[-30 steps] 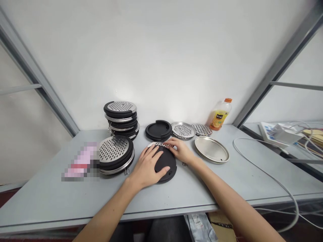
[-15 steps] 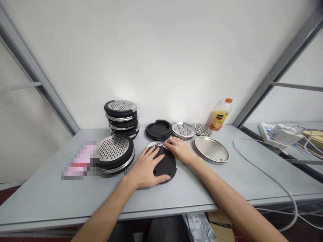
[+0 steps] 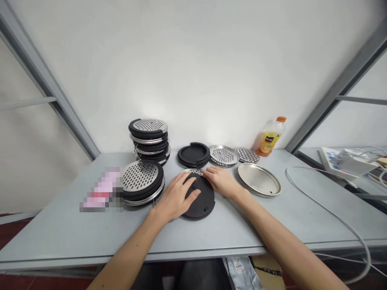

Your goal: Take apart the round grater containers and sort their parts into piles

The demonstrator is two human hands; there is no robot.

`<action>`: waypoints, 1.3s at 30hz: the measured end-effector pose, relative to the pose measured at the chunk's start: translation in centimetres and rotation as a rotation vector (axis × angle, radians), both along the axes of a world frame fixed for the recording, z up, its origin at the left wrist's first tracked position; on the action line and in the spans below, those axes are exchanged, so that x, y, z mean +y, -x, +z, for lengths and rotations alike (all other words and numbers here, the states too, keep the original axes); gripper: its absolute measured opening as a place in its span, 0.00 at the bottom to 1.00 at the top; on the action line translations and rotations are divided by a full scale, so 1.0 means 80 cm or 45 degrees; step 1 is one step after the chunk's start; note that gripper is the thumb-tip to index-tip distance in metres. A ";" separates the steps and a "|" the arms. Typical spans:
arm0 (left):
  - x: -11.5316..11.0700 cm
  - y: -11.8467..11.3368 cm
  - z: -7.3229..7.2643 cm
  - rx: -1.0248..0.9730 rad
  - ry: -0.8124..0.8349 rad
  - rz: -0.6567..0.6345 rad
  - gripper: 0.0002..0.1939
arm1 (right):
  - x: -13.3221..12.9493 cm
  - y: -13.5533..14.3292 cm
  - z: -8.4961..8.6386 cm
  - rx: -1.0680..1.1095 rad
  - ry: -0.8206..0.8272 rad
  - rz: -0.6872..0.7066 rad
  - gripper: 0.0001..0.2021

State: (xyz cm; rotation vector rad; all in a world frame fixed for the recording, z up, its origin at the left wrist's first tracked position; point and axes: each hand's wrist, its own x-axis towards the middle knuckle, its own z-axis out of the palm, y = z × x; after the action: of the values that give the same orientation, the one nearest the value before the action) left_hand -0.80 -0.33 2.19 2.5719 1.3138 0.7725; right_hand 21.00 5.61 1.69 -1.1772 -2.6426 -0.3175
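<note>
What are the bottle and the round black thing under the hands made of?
The bottle looks like clear plastic: I can see through its top. The black disc under the hands seems dull plastic, maybe rubber, because it barely shines.

Both hands [image 3: 198, 188] touch the black disc [image 3: 202, 203].

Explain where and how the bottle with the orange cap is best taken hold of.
Probably around its labelled middle, coming from the front right. The bottle stands on its base, and its rounded body offers more to grip than the narrow cap. The wall is behind; a perforated metal disc lies close at its left.
</note>
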 end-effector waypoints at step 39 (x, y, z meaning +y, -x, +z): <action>0.011 -0.011 0.002 -0.418 -0.032 0.302 0.08 | -0.023 0.030 0.013 -0.059 0.077 -0.126 0.09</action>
State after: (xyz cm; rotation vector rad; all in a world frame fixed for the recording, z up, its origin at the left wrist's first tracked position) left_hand 0.05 0.58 2.36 2.2038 1.5174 1.1984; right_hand 18.60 3.80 2.76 -1.3386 -2.6556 -0.2879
